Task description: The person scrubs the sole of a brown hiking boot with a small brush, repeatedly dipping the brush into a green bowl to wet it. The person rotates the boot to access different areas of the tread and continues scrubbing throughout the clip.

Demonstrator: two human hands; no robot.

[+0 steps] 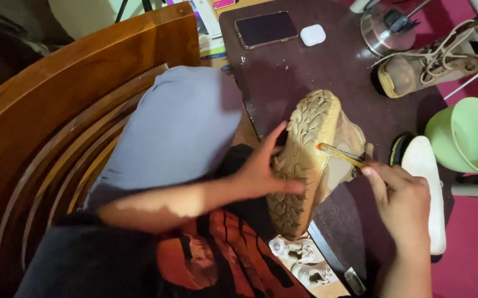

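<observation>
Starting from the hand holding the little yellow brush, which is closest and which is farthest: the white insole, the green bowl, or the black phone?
From the right hand:
1. Long white foam insole, right beside it, just outboard of it.
2. Pale green plastic bowl, farther out toward the table's right edge.
3. Flat black phone, farthest, across the dark table at its far side.

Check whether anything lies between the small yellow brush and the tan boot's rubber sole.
Nothing visible does: the right hand holds the small yellow brush with its tip on the tan boot's rubber sole.
</observation>
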